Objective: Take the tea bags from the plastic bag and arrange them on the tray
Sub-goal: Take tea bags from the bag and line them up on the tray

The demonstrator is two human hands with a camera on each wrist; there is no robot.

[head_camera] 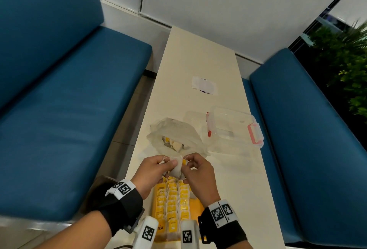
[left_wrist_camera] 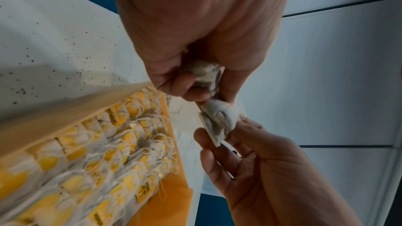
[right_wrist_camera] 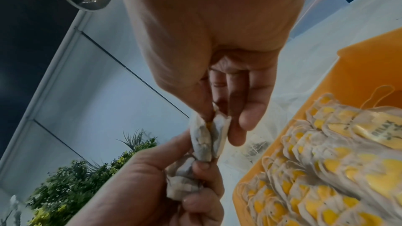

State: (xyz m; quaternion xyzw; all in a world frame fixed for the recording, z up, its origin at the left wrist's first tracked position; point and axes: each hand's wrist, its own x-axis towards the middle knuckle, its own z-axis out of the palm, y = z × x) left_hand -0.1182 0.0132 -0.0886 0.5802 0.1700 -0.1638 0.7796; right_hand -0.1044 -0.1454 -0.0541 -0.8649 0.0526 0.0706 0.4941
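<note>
Both your left hand (head_camera: 154, 171) and right hand (head_camera: 198, 171) pinch a tea-bag clump (head_camera: 177, 166) directly above the yellow tray's (head_camera: 196, 206) far end, rows running near-to-far.

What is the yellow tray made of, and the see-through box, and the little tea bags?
The tray looks like smooth, matte yellow plastic, though it could be card. The clear box seems hard, glossy plastic: you see through it, and it has red clips. The tea bags in both hands look like thin, soft white paper, crumpling where fingers pinch.
</note>
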